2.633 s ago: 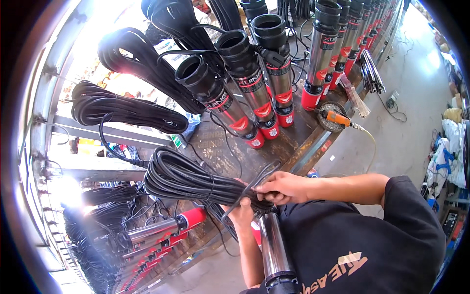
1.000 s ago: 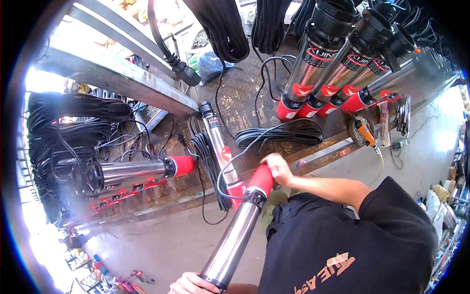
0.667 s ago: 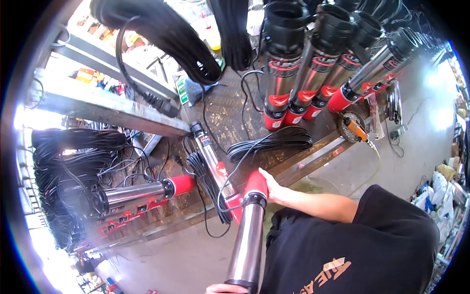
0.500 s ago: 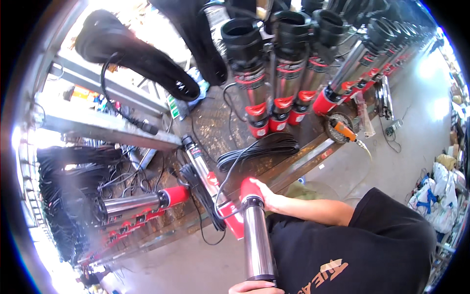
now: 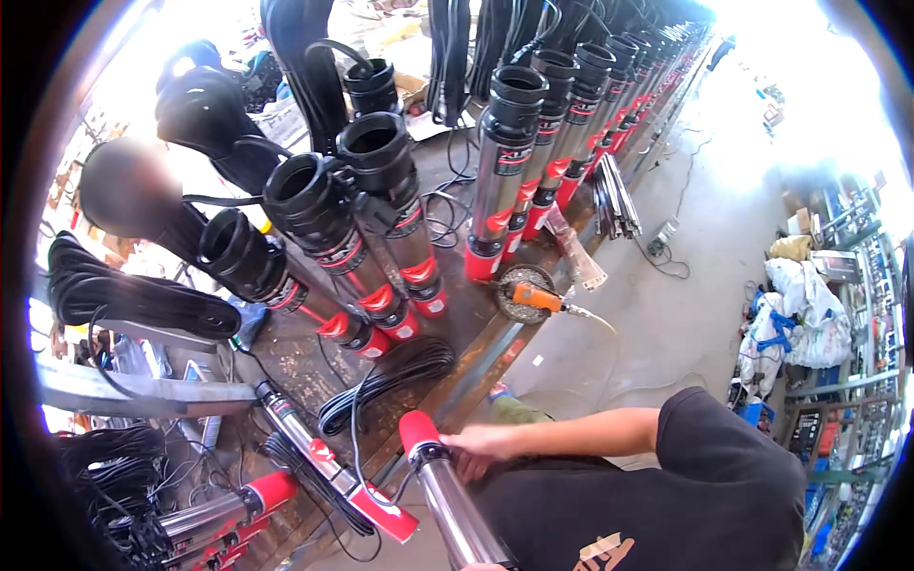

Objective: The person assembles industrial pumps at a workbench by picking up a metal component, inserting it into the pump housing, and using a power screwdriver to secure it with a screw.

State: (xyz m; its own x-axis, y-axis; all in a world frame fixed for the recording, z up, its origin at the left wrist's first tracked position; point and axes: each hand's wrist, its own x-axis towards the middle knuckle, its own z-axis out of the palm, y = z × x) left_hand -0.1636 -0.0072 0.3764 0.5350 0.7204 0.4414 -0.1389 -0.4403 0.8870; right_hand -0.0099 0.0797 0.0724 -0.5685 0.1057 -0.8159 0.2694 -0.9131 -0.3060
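A submersible pump (image 5: 455,504), a shiny steel cylinder with a red end cap, slants up in front of my body from the lower edge. My left hand (image 5: 484,567) grips its lower end; only a sliver of that hand shows. Beside the collar under the red cap is my right hand (image 5: 481,445), blurred, its fingers bent and partly hidden. Whether it grips or merely touches the pump I cannot tell. Left of it, another slim pump (image 5: 319,452) with a red end lies along the bench edge. Behind it a coiled black cable (image 5: 386,388) rests on the bench.
Several upright pumps (image 5: 500,181) with black tops stand in rows on the worn bench (image 5: 286,357). An orange air tool (image 5: 533,297) lies on a round dish at the bench edge. Steel strips (image 5: 617,200) lean beyond it. White bags (image 5: 809,305) and shelving are at right.
The view has swung right, so the benchtop things appear farther left. My right hand has shifted from the red cap to beside the collar. My left hand has mostly left the picture.
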